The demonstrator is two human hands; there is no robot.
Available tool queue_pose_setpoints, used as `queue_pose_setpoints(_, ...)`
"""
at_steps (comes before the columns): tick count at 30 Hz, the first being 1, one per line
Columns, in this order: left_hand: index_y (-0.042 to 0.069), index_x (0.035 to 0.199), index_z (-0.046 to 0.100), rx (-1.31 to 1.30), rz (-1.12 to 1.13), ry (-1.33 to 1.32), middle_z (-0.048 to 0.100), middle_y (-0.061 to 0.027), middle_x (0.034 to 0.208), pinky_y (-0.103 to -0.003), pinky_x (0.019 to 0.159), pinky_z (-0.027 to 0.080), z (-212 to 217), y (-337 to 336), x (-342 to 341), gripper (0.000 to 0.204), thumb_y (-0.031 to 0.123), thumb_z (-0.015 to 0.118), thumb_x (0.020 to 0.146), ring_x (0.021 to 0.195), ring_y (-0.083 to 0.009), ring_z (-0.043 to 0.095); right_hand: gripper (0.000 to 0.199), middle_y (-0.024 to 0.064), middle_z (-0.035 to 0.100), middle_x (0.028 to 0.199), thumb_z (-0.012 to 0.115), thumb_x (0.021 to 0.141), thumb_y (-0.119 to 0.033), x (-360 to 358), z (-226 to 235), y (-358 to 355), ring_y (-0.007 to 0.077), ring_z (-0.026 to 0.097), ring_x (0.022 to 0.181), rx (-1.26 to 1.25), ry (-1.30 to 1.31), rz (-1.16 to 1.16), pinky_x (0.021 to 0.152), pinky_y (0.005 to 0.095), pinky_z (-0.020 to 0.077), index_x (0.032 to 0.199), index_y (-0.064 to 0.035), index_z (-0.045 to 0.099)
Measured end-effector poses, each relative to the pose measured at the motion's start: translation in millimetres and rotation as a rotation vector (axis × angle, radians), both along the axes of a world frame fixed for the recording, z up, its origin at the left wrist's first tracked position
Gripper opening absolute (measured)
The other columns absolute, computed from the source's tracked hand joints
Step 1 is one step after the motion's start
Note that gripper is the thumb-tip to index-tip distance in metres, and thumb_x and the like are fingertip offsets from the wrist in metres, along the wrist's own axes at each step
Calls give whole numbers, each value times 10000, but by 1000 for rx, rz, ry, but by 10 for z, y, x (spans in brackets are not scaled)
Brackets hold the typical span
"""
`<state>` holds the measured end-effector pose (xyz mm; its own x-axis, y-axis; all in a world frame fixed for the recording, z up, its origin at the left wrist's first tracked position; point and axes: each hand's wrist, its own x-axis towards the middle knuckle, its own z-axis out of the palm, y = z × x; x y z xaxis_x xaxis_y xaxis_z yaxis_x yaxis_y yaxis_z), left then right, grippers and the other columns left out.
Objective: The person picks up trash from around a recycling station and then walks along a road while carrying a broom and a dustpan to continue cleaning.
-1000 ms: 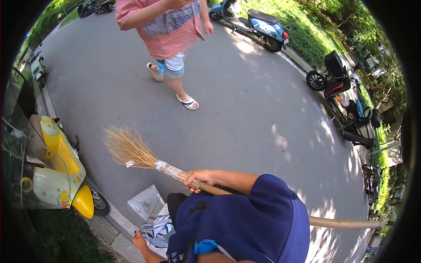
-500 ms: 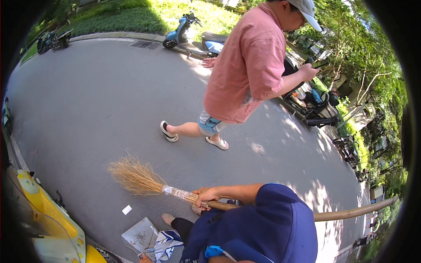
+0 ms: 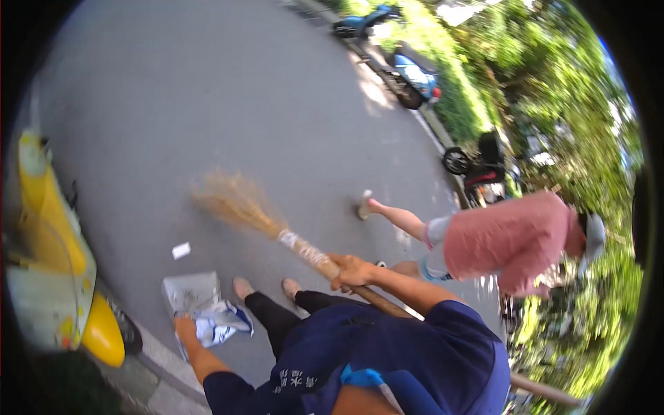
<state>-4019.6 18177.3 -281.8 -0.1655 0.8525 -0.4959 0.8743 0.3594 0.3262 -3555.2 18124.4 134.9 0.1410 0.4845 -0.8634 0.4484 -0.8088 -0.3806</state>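
The right hand (image 3: pixel 351 271) grips the broom (image 3: pixel 309 253); the left hand (image 3: pixel 185 328) appears clenched on the dustpan (image 3: pixel 180 289). A white scrap (image 3: pixel 181 250) lies just beyond, not yet inside.

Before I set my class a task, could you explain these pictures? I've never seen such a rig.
No machine here, just a person's two bare hands, seen from a fisheye camera on the head, looking down, so straight edges bend. The right hand holds a broom. The left hand is at a pan and a blue-and-white bundle; its exact grip is unclear. A white scrap lies on the grey road; a yellow scooter stands left, a passer-by right.
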Motion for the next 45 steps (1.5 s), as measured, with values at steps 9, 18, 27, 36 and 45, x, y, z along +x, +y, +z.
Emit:
queue_pose_setpoints(9, 57, 1135, 418, -335, 314, 61, 586, -187, 1090, -449, 853, 425, 796, 60, 321, 415, 352, 526, 864, 1038, -334, 558, 853, 237, 615, 838, 677, 592, -134, -261, -501, 350, 361, 623, 791, -100, -247, 378, 718, 411, 497, 1336, -55, 268)
queue_pose_setpoints(18, 84, 1147, 429, -377, 300, 76, 576, -158, 1130, -424, 854, 421, 928, 90, 340, 391, 357, 510, 879, 1060, -300, 556, 941, 296, 600, 872, 695, 602, -114, -135, 1054, -4, 418, 599, 858, -187, -155, 876, 758, 411, 484, 1373, -9, 165)
queue_pose_setpoints(27, 96, 1162, 437, -386, 321, 77, 568, -144, 1149, -441, 874, 404, 902, 136, 369, 392, 357, 512, 879, 1082, -292, 546, 911, 282, 604, 817, 678, 600, -58, 49, 192, 223, 377, 623, 691, -124, -309, 874, 639, 379, 515, 1365, 19, 190)
queue_pose_setpoints(36, 91, 1140, 450, -364, 357, 86, 562, -145, 1155, -466, 857, 398, 869, 106, 358, 378, 355, 514, 877, 1088, -308, 537, 901, 259, 596, 823, 676, 582, -60, -23, 1287, 247, 403, 605, 827, -129, -130, 963, 757, 371, 470, 1361, 3, 227)
queue_pose_setpoints(45, -14, 1071, 448, -264, 201, -121, 610, -214, 982, -438, 825, 448, 797, -218, 279, 374, 271, 559, 855, 969, -367, 572, 875, 272, 606, 880, 647, 586, -61, -197, 765, 525, 350, 626, 854, -108, -305, 785, 764, 341, 478, 1354, 38, 240)
